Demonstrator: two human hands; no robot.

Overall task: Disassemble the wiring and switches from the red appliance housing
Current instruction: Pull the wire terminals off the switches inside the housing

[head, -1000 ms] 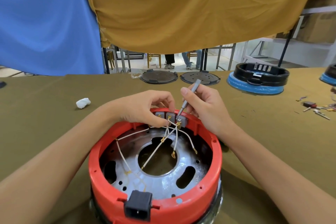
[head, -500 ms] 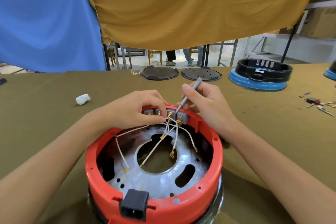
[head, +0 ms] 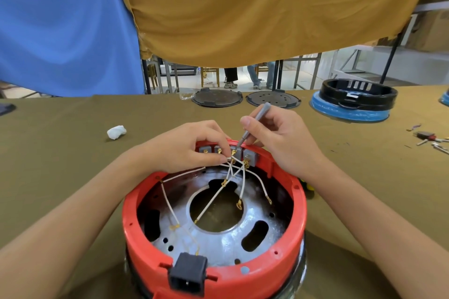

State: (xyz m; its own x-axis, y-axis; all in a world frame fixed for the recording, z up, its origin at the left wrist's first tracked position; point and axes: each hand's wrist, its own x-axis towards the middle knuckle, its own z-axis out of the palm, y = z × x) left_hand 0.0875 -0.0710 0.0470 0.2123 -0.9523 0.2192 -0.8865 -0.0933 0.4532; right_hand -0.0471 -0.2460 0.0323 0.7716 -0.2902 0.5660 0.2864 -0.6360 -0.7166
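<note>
The round red appliance housing [head: 300,216] sits upside down in front of me, with a silver metal plate [head: 218,243] inside and a black power socket [head: 188,274] at its near rim. Several grey switches [head: 250,156] line the far inner wall. White wires [head: 213,198] with gold terminals run from them across the plate. My left hand [head: 184,148] pinches a white wire at the switches. My right hand [head: 279,138] holds a thin grey screwdriver [head: 252,124] like a pen, its tip down on a switch.
Olive cloth covers the table [head: 60,153]. A white wad [head: 116,131] lies to the left. Two black round lids [head: 217,98] and a black and blue housing [head: 354,102] stand at the far edge. Small loose parts [head: 430,138] lie at the right.
The left fingers have slid right along the switch row and now pinch a wire nearer the screwdriver tip. The right hand and screwdriver have stayed almost in place.
</note>
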